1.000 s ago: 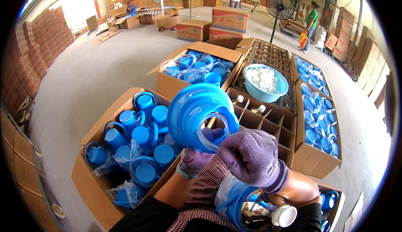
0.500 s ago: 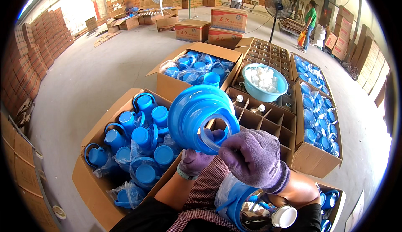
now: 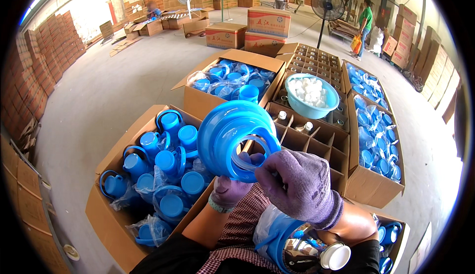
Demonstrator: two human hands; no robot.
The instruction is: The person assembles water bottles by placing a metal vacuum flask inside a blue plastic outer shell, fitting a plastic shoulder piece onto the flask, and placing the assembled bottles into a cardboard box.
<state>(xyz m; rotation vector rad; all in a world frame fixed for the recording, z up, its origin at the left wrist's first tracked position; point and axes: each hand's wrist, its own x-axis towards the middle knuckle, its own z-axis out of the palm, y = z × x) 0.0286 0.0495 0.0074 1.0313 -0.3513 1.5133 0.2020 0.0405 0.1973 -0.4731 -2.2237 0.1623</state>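
My left hand (image 3: pixel 230 192), in a purple glove, grips a hollow blue plastic flask part (image 3: pixel 217 135) from below, with fingers showing through its round opening. A translucent ring (image 3: pixel 238 162) sits tilted at that opening, partly inside it. Against the opening's right edge, my right hand (image 3: pixel 299 182) is closed, also gloved in purple; its fingertips are hidden, so whether it pinches the ring is unclear. In my lap, under the right forearm, lies a blue flask shell (image 3: pixel 278 239) with a silvery liner (image 3: pixel 299 251) and a white cap (image 3: pixel 336 256), partly wrapped in clear plastic.
A carton of blue cups (image 3: pixel 168 162) stands at the left, another blue-filled carton (image 3: pixel 198 96) beyond it. Ahead, a divided carton (image 3: pixel 324 150) holds liners; a light-blue basin (image 3: pixel 307 107) of white caps rests there. More cartons (image 3: pixel 371 187) line the right. Fans and two people are farther off.
My right hand has shifted slightly left and up. The translucent ring now sits farther into the blue part's opening. My left hand keeps nearly the same place.
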